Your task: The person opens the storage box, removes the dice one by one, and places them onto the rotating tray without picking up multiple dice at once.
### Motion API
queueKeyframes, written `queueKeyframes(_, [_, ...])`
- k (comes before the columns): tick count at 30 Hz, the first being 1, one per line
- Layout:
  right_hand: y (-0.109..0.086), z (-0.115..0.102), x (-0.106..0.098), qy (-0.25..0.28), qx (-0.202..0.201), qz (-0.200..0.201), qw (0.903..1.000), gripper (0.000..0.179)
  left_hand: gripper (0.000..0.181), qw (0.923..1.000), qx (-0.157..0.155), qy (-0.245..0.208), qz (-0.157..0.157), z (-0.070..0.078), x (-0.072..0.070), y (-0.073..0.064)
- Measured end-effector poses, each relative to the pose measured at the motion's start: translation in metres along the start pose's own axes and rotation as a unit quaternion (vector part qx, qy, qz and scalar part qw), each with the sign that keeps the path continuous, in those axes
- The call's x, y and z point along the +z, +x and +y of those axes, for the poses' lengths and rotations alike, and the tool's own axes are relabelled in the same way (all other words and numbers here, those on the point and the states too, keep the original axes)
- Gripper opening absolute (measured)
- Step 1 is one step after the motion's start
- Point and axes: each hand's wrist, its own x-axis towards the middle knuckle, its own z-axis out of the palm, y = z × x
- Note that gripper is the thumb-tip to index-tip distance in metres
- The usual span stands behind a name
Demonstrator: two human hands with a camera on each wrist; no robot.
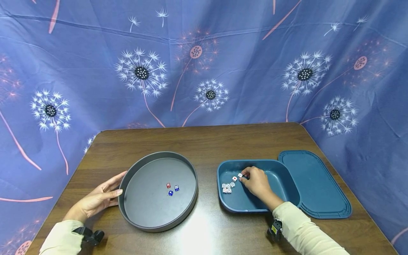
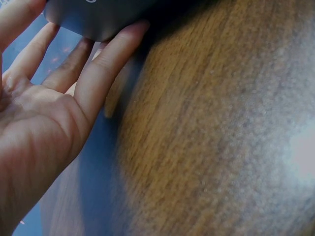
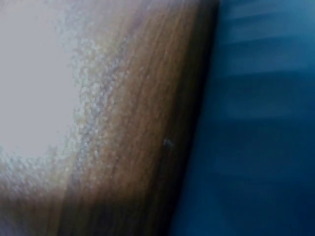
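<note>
Below, wooden table (image 1: 207,140); behind, dandelion-print cloth (image 1: 248,99).

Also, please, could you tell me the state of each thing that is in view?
Gray tray: upright, three dice inside.
Red die: loose in the tray.
Two blue dice: in the tray.
Blue box: open.
Lid: off, lying beside the box on the table.
White dice: inside the box.
Left hand: gripping the tray's rim.
Right hand: at one white die; grip unclear.
Cloth: hung, creased.

Indoor room, probably: cloth backdrop (image 1: 248,53), table (image 1: 207,138)
</note>
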Motion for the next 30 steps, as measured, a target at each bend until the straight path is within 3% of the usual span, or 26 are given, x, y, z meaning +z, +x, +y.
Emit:
queueKeyframes(10, [-0.001,-0.001,-0.001,0.019,0.016,-0.005,0.9997,0.012,0.066,1.0,0.001,-0.006,-0.005,0.001,0.001,-0.002])
queueKeyframes(20, [0.002,-0.002,-0.016,0.053,0.01,0.008,0.9985,0.01,0.066,1.0,0.001,0.004,0.0,0.001,0.001,-0.002])
queueKeyframes(25, [0.003,-0.015,-0.025,0.067,-0.004,0.024,0.9974,0.012,0.066,1.0,0.0,0.003,0.003,0.0,0.002,0.0])
queueKeyframes(30, [0.005,-0.045,-0.036,0.09,-0.022,0.027,0.9954,0.014,0.067,1.0,-0.001,-0.001,0.004,0.0,0.002,0.0])
